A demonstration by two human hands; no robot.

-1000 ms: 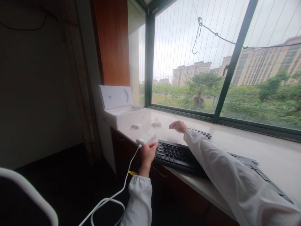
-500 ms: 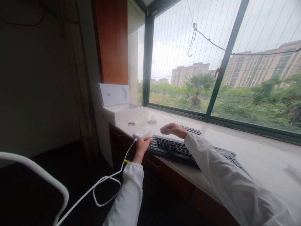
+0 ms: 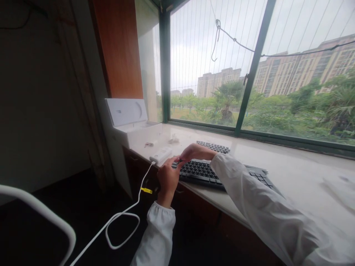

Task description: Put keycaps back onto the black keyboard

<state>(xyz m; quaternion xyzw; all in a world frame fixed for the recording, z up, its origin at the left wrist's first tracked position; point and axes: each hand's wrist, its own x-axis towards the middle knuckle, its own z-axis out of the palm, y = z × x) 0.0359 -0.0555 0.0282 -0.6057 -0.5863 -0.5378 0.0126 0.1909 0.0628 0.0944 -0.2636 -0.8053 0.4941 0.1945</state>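
A black keyboard [image 3: 206, 173] lies on the pale window ledge [image 3: 291, 173]. My left hand [image 3: 167, 178] is raised at the keyboard's left end, fingers curled, its tips meeting my right hand. My right hand [image 3: 195, 151] reaches across over the same corner, with thumb and fingers pinched on what looks like a small dark piece [image 3: 180, 161]. What it is stays too small to tell. Just left of the hands lies a white plug block [image 3: 161, 155], and its white cable [image 3: 126, 214] hangs off the ledge in a loop.
A second dark keyboard [image 3: 214, 147] lies behind the first. An open white box [image 3: 133, 127] stands at the ledge's left end, with small bits [image 3: 174, 139] beside it. A white chair rail [image 3: 41, 212] curves at lower left. Window bars [image 3: 251, 70] rise behind.
My right hand drew back from the far ledge to the keyboard's left corner. My left hand lifted from the keyboard's edge to meet it. The view shifted right.
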